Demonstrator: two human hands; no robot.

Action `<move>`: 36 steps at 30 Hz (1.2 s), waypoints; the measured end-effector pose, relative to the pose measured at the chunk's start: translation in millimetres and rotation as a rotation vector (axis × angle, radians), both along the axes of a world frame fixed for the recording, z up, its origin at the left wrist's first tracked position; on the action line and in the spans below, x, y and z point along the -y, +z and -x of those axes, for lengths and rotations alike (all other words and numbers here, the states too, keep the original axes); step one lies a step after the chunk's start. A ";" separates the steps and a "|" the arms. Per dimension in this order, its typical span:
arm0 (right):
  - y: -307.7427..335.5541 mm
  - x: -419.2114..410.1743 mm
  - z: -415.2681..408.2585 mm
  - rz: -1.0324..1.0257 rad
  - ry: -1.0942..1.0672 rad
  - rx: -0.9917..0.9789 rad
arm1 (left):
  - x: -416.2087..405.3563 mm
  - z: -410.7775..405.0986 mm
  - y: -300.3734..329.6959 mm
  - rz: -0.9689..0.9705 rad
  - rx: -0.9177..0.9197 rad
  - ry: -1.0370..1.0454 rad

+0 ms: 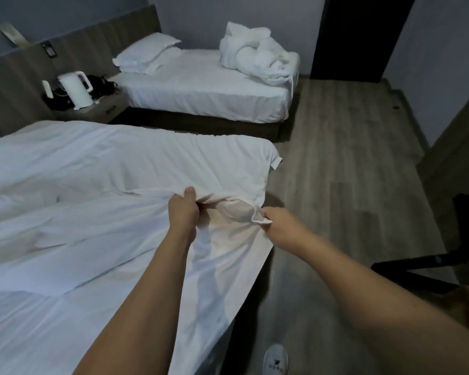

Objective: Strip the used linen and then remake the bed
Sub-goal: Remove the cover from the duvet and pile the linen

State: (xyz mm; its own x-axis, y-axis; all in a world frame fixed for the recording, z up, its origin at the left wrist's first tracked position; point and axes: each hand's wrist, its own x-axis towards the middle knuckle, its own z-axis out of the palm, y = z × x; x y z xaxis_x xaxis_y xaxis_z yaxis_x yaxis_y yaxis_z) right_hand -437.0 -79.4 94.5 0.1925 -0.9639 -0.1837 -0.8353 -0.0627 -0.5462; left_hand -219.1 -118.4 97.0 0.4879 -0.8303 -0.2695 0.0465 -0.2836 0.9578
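The left hand grips a bunched fold of the duvet. The right hand pinches its corner at the bed's foot edge.

Bare floor right of bed

I see the duvet cover as white matt cloth, creased. Far bed sheet same matt cloth, smoother. Floor wood-look planks, slight sheen. Kettle smooth white plastic. Headboard matt wood grain.
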 end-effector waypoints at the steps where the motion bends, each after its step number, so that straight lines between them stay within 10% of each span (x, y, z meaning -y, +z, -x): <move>1: 3.7 26.2 9.9 -0.005 0.018 -0.021 | 23.3 9.6 1.4 0.003 -0.010 0.017; 26: 38.1 594.6 130.7 -0.048 0.528 0.348 | 523.6 131.9 37.6 0.077 0.073 0.476; 36: 18.2 869.4 249.9 -0.198 0.420 0.186 | 832.4 237.9 -12.3 -0.152 0.128 0.247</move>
State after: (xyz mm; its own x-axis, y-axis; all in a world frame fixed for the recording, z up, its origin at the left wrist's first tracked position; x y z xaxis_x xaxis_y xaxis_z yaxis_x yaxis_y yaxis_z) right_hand -686.9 -948.8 112.7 0.6039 -0.7458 -0.2812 -0.6471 -0.2528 -0.7192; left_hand -457.0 -950.9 84.7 0.7077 -0.6374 -0.3048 0.0138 -0.4188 0.9080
